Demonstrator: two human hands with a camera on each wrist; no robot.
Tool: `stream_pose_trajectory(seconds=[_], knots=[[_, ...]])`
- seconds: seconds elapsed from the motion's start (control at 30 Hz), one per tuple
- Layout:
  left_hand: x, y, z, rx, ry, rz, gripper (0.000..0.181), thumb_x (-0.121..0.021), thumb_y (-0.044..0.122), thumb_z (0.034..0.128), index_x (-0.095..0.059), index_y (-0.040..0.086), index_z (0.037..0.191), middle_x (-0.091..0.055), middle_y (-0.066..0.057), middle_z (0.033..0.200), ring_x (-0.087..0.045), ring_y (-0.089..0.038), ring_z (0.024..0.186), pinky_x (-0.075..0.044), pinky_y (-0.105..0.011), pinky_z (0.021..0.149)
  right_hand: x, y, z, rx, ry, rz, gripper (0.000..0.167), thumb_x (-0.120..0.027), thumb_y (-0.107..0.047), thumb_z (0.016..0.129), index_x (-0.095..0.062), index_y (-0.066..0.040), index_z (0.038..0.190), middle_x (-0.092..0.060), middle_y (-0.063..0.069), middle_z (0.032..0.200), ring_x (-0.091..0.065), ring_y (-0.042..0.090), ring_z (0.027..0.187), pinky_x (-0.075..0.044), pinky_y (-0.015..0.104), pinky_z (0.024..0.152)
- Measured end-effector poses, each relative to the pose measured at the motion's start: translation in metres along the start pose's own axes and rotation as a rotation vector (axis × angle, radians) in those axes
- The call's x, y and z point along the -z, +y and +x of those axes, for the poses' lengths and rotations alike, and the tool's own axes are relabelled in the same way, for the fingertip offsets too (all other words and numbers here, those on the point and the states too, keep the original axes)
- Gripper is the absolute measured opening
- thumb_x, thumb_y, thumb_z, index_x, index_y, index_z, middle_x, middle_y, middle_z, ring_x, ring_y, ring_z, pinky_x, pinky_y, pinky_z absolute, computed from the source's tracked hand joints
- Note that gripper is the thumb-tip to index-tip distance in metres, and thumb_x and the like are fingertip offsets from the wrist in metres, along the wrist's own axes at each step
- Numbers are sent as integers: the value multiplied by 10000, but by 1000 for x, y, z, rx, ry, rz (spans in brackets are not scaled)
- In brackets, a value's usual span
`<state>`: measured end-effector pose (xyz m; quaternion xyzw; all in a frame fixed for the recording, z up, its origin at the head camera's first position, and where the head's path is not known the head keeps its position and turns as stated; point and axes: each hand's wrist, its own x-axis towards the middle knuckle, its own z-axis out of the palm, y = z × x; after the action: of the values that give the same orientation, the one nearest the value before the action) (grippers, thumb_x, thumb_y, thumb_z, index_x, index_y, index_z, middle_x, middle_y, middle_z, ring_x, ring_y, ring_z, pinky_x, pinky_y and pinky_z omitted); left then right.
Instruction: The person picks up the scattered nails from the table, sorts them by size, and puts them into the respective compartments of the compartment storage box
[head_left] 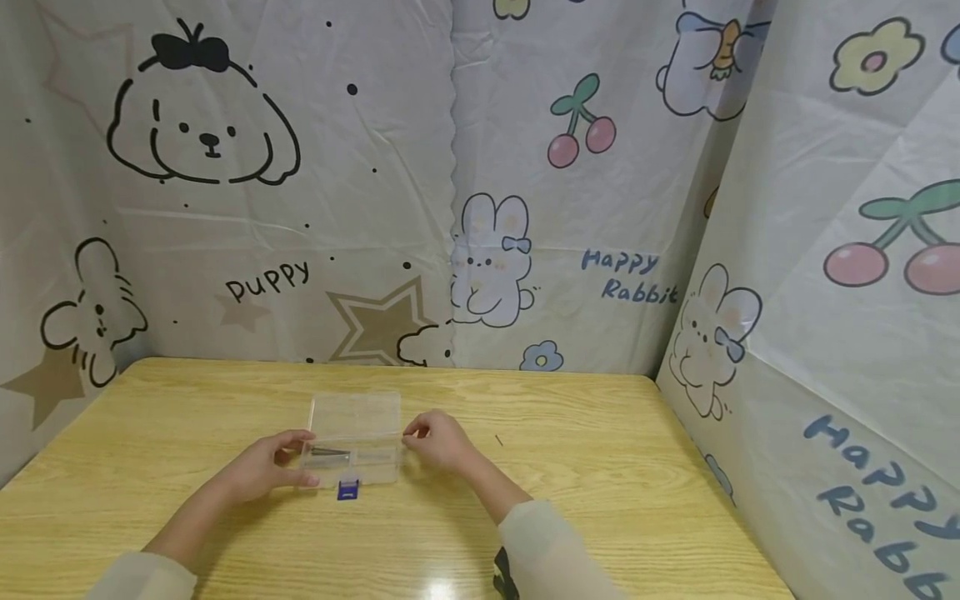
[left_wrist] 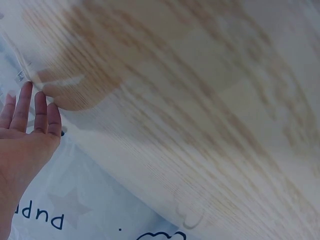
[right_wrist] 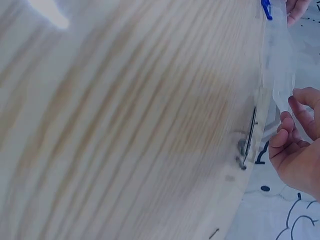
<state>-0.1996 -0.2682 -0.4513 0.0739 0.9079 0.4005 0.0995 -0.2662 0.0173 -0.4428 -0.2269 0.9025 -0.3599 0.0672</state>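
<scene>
A clear plastic box [head_left: 375, 473] stands on the table with its lid [head_left: 356, 415] raised at the back and a blue latch [head_left: 347, 490] hanging at its front. Thin dark metal pieces [head_left: 328, 452], perhaps screws or nails, lie in its left compartment. My left hand [head_left: 262, 468] holds the box's left side, thumb at the front corner and fingers toward the back. At the right side, my right hand [head_left: 438, 440] pinches the edge near the hinge between thumb and forefinger. In the left wrist view the left hand [left_wrist: 30, 120] shows its fingers, but the box is barely visible.
A small thin dark piece [head_left: 498, 440] lies right of my right hand. A thin dark rod [right_wrist: 250, 135] shows on the table beside that hand in the right wrist view. A black object [head_left: 505, 573] is partly covered by the right sleeve. Patterned curtains [head_left: 360, 192] border the wooden table.
</scene>
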Motion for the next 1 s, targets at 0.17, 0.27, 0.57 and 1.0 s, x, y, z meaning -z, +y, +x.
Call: stream_pose_trajectory(seconds=[0.17, 0.27, 0.57, 1.0], knots=[[1, 1, 0, -2, -1, 7, 794, -762, 382, 754, -417, 4, 1362, -485, -292, 1297, -500, -409, 1113, -453, -520, 897, 10, 12, -4, -17, 11, -11, 137, -628, -212, 895, -705, -103, 929, -567, -3, 840, -470, 91, 725, -401, 226, 598], [1, 2, 0, -1, -2, 7, 788, -762, 377, 756, -420, 1, 1358, -483, -298, 1296, -503, -409, 1109, -455, -519, 894, 15, 20, -9, -41, 12, -12, 147, -619, -229, 901, -697, -111, 941, -560, -1, 858, -475, 109, 741, -403, 243, 607], [0, 2, 0, 5, 1, 11, 789, -763, 381, 754, -421, 3, 1356, -489, -295, 1291, -504, -411, 1108, -453, -525, 893, 28, 42, -17, -61, 41, -24, 146, -626, -205, 888, -697, -86, 931, -575, 20, 851, -474, 121, 738, -404, 233, 588], [0, 1, 1, 4, -2, 10, 783, -758, 379, 760, -419, 3, 1357, -486, -297, 1293, -500, -426, 1111, -453, -531, 887, 40, 62, -22, -84, 78, -40, 120, -629, -165, 884, -682, -67, 930, -550, 32, 812, -467, 130, 714, -397, 249, 612]])
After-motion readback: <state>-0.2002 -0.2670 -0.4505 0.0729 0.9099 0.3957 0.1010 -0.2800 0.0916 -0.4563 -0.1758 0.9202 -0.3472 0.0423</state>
